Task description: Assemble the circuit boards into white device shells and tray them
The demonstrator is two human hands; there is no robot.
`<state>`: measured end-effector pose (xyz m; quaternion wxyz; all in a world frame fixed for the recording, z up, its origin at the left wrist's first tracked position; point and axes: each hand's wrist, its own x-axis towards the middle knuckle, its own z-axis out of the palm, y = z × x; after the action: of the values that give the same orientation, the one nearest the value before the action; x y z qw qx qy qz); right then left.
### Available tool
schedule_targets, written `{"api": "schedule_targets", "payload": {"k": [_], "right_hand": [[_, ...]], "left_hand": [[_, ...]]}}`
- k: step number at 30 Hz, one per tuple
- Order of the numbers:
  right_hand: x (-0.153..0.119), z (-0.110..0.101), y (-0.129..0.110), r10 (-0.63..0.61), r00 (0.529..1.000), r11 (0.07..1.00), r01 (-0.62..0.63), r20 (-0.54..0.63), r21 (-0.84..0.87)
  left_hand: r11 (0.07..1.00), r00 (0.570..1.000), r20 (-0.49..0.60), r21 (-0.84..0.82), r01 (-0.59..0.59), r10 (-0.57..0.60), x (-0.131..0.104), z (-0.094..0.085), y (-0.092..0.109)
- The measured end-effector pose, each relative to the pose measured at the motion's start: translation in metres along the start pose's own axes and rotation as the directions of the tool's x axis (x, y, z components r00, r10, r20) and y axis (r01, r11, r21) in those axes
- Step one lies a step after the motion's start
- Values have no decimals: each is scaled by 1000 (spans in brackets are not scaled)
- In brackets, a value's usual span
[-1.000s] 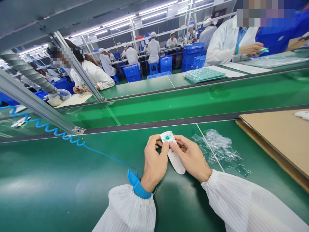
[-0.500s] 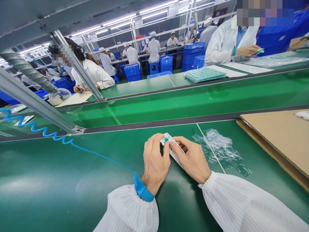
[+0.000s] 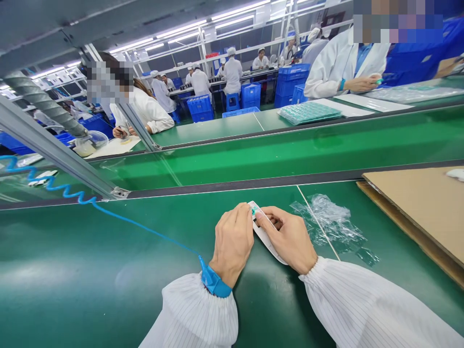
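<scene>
A long, narrow white plastic casing [image 3: 270, 245] is held slantwise over the green bench, its far end pointing up and left. Near that far end sits a small green piece [image 3: 254, 210], with a dark opening just below it. My right hand [image 3: 292, 237] is closed around the casing's right side, thumb on its upper face beside the green piece. My left hand [image 3: 232, 239] is closed at the far end, fingertips against the left edge by the green piece; its thumb is mostly hidden. A blue wrist strap [image 3: 216, 282] circles my left wrist.
Crumpled clear plastic bags [image 3: 328, 217] lie right of my hands. Flat cardboard [image 3: 416, 208] covers the bench's right side. A blue coiled cord [image 3: 145, 227] runs left from the strap. Beyond the green belt [image 3: 275, 157], co-workers sit near a bagged stack of green parts [image 3: 308, 112].
My left hand has turned, and its thumb has gone from the casing's face to behind the fingers. The casing is tilted, showing more of its side and a dark opening.
</scene>
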<state>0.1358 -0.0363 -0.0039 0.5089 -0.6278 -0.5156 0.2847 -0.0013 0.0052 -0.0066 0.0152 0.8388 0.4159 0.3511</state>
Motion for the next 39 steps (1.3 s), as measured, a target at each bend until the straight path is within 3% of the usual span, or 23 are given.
{"api": "schedule_targets", "payload": {"k": [3, 10, 20, 39], "right_hand": [[0, 0, -2, -8, 1000, 1000, 8, 5, 4], [-2, 1, 0, 16, 999, 1000, -16, 37, -4], [-1, 1, 2, 10, 998, 1000, -9, 61, -10], [-2, 1, -2, 45, 997, 998, -48, 60, 38]], "left_hand": [[999, 1000, 10, -31, 22, -22, -1, 2, 0], [993, 997, 63, 112, 46, -53, -1, 3, 0], [988, 992, 97, 141, 61, -76, -1, 1, 4], [944, 994, 109, 323, -65, 31, -3, 2, 5]]}}
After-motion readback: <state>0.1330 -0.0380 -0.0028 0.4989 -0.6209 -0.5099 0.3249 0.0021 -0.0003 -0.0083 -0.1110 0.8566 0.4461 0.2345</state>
